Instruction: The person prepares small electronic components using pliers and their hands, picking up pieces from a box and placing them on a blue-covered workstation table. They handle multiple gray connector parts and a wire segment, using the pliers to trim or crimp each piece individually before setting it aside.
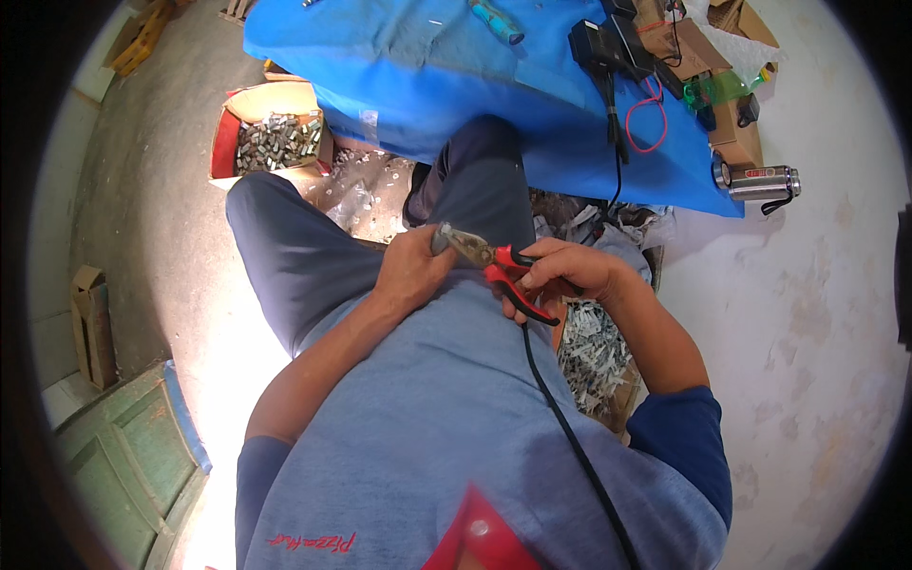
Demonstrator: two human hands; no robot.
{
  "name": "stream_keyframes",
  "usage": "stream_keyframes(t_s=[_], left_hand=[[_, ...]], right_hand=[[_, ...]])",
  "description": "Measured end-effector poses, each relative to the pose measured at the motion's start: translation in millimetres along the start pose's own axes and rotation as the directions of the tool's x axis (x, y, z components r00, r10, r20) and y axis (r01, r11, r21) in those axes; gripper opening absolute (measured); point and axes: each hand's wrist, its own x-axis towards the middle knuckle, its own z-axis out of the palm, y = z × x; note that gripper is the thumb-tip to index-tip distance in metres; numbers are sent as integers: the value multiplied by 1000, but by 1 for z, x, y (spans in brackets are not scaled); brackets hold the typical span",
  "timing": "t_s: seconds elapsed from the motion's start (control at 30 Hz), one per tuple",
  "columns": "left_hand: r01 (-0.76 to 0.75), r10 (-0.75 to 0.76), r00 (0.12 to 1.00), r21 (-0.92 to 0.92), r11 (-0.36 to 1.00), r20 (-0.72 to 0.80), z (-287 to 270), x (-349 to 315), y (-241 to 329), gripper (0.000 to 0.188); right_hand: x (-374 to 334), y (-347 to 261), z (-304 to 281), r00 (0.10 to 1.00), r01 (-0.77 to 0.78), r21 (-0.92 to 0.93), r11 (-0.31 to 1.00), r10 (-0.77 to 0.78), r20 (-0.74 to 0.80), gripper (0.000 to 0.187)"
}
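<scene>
My left hand (410, 274) is closed around a small grey piece (440, 239), apparently metal, whose end shows above the thumb; the rest is hidden in the fist. In my right hand (572, 267) is a pair of pliers (475, 251) with red and black handles. The handles stand apart, with fingers wrapped over them. The pliers' jaws point left and meet the grey piece; whether they grip it I cannot tell. Both hands are held close together above my lap.
An open cardboard box (224, 142) of small metal pieces stands ahead left. The blue-covered table (418, 85) bears a teal-handled tool (496, 21) and black adapters (598, 47). A steel flask (763, 182) is at right, shredded scraps (594, 351) below. A black cord (570, 437) crosses my shirt.
</scene>
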Motion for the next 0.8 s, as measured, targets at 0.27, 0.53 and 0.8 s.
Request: stream_keyframes(t_s=[0.27, 0.53, 0.8], left_hand=[[1, -1, 1000, 44, 999, 1, 1, 2, -4, 15], [22, -22, 999, -5, 1000, 38, 2, 2, -5, 15], [30, -31, 999, 20, 999, 43, -2, 2, 5, 14]], right_hand=[[2, 8, -3, 999, 16, 47, 999, -18, 37, 41], [0, 7, -1, 999, 19, 15, 1000, -19, 30, 41], [-2, 4, 4, 1000, 11, -88, 996, -12, -10, 39]])
